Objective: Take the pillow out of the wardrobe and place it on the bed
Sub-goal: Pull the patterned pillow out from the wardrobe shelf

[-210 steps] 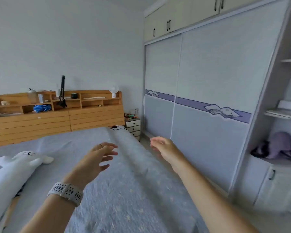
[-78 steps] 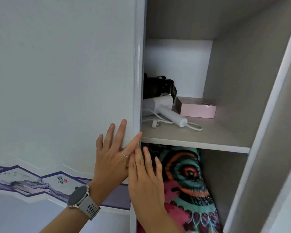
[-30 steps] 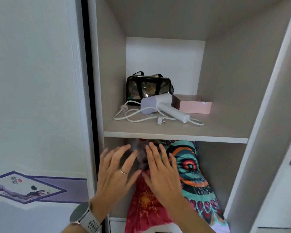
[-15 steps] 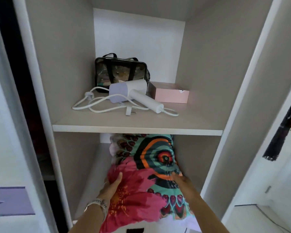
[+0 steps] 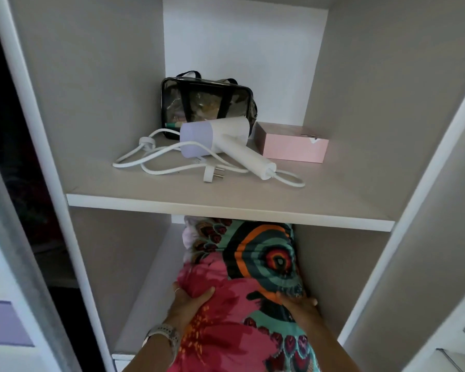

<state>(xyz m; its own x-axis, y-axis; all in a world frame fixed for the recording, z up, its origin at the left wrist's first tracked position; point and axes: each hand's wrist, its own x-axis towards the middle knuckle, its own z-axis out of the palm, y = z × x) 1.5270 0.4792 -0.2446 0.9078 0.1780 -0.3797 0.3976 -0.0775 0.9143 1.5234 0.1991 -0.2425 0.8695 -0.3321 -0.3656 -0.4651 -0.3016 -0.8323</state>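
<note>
pillow (image 5: 242, 285) soft, floral print, under shelf (image 5: 226, 208) edge (open room at its left) | left hand (image 5: 188, 302), right hand (image 5: 297, 303) each gripping one side

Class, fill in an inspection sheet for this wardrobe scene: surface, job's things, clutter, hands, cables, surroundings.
Surface: upper shelf holds stored items; lower compartment holds the pillow.
Job's things: patterned pillow under the shelf, against the right wall; bed not in view.
Clutter: clear black-trimmed bag, white hair dryer, pink box, all on the upper shelf.
Hands: left hand and right hand grip the pillow's sides.
Cables: dryer cord coiled loose, plug unplugged.
Surroundings: sliding door at left.
</note>
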